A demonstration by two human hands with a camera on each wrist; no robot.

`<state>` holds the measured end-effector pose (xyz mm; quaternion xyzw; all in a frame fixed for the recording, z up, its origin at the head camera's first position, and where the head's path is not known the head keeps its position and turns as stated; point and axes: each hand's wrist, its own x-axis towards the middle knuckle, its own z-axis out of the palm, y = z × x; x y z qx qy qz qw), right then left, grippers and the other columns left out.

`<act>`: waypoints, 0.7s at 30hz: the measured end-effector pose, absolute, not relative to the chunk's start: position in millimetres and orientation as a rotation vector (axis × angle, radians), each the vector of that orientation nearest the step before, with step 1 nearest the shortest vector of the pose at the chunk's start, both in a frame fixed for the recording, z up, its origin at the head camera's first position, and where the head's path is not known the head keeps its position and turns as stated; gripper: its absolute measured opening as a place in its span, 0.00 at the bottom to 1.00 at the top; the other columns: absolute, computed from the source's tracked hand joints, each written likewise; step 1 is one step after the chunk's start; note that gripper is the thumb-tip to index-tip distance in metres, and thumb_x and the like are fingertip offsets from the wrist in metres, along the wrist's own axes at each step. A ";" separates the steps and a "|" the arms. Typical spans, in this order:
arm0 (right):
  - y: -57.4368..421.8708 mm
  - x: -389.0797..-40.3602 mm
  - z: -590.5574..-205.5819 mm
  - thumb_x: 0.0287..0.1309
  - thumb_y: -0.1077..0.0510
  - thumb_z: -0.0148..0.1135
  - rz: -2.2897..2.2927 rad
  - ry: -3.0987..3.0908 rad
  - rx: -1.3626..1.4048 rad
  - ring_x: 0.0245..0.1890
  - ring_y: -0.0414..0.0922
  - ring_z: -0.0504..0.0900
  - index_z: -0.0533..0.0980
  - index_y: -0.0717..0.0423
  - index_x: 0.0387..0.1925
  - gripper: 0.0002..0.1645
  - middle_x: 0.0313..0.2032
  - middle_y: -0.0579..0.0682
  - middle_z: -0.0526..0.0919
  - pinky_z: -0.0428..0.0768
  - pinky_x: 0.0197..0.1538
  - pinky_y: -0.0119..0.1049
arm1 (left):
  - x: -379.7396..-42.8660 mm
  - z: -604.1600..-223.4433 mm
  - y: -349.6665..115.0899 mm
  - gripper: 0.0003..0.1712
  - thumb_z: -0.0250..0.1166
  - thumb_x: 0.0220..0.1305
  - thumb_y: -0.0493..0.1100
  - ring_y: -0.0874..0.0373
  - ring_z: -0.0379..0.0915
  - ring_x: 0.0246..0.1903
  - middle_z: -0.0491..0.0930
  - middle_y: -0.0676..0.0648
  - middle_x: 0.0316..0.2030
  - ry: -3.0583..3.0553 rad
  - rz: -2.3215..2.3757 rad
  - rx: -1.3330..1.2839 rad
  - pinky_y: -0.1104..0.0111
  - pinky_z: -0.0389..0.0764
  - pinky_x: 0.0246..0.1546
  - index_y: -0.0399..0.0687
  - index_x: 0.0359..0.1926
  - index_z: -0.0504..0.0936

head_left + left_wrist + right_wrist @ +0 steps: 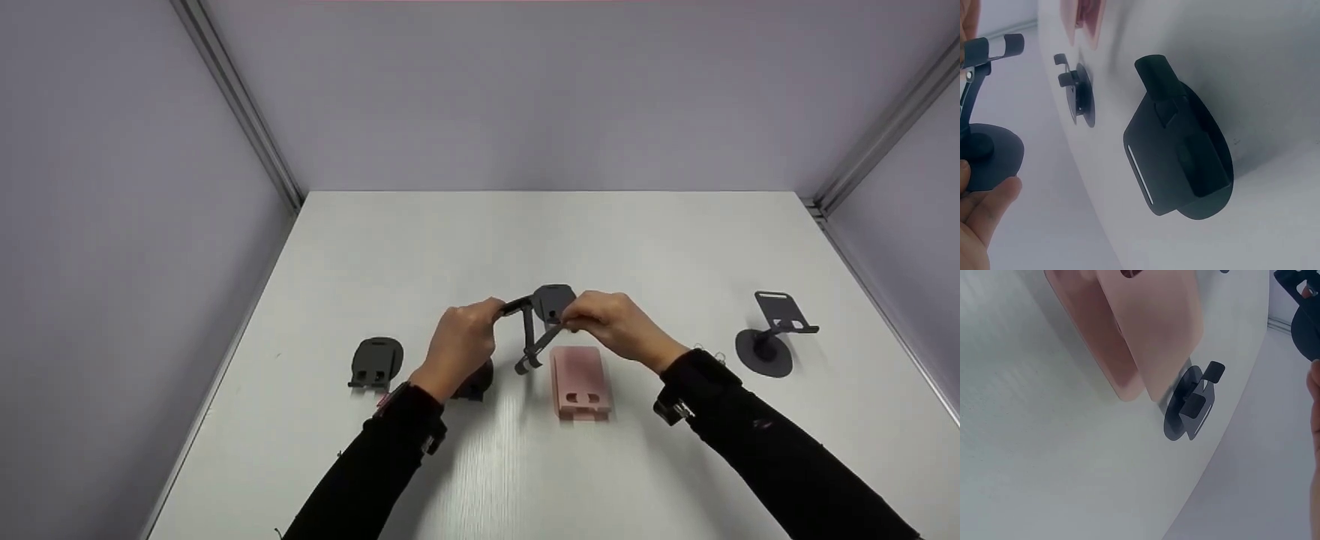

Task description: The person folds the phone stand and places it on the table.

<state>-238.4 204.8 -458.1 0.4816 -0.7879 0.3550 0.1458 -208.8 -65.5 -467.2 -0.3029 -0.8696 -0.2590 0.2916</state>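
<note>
Both hands hold a dark phone stand [529,324] above the table. My left hand [463,341] grips its round base [1002,163], with the thumb and fingers at the disc's edge. My right hand [613,324] pinches the far end of its tilted cradle plate. In the left wrist view the stand's curved lips and hinged arm [972,98] show. Only part of the stand [1303,312] appears in the right wrist view. Below and between the hands, a pink phone stand [581,379] lies folded on the table. Another dark phone stand [553,298] stands just behind the held one.
A dark stand [376,361] sits at the left, and another [478,382] is partly hidden under my left wrist. At the far right a dark stand [776,330] stands unfolded on its round base. Walls enclose the white table [660,247] at the back and sides.
</note>
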 end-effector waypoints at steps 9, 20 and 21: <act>200.5 -238.5 -461.2 0.54 0.72 0.70 1.037 -2.277 1.380 0.28 0.43 0.82 0.83 0.61 0.37 0.09 0.33 0.51 0.87 0.76 0.35 0.23 | -206.2 -468.6 -63.1 0.09 0.64 0.59 0.23 0.56 0.82 0.21 0.85 0.46 0.23 -2.326 -0.677 -0.835 0.64 0.81 0.21 0.40 0.31 0.80; 196.6 -236.6 -459.4 0.56 0.70 0.70 1.116 -2.340 1.341 0.30 0.45 0.84 0.84 0.60 0.35 0.06 0.33 0.51 0.88 0.77 0.35 0.25 | -203.6 -469.3 -60.2 0.10 0.64 0.60 0.23 0.56 0.82 0.21 0.85 0.46 0.24 -2.297 -0.637 -0.860 0.66 0.81 0.21 0.41 0.31 0.80; 196.1 -236.3 -459.0 0.55 0.71 0.70 1.127 -2.357 1.332 0.29 0.44 0.84 0.84 0.60 0.35 0.07 0.33 0.50 0.88 0.78 0.35 0.26 | -203.6 -469.6 -60.1 0.10 0.64 0.60 0.23 0.56 0.82 0.21 0.85 0.46 0.24 -2.294 -0.637 -0.861 0.66 0.81 0.20 0.41 0.31 0.80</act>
